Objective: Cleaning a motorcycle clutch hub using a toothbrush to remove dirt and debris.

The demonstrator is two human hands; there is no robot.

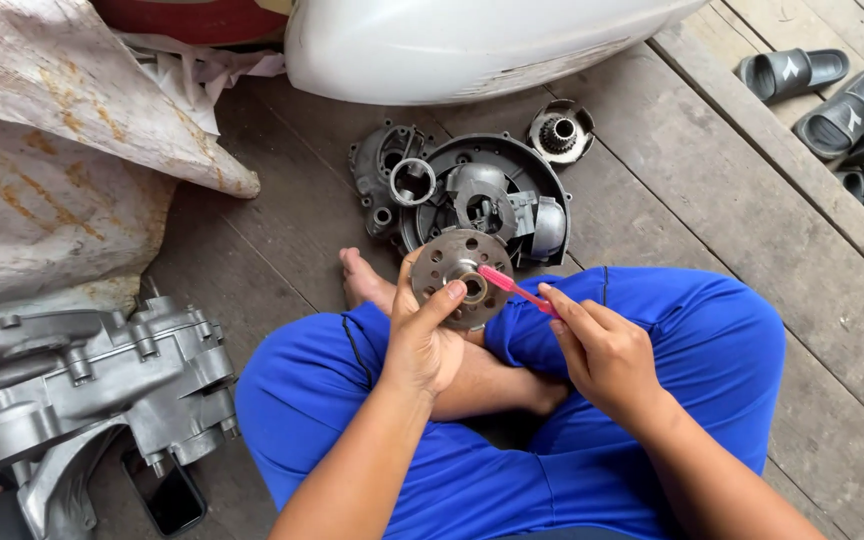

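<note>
Gripping the round perforated metal disc (459,277) by its rim above your lap, your left hand (420,340) clamped stiff, probably heavy steel; your right hand (602,352) pinched a light pink toothbrush (515,289) against it.

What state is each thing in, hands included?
Left hand: gripping the disc, thumb on its face.
Disc: held upright, holes facing the camera.
Right hand: holding the toothbrush.
Toothbrush: pink, head at the disc's hub.
Round cover: lying open side up, loose parts in it.
Engine case: resting on the floor.
Sandals: off, lying on the planks.
Phone: on the floor, screen dark.
</note>
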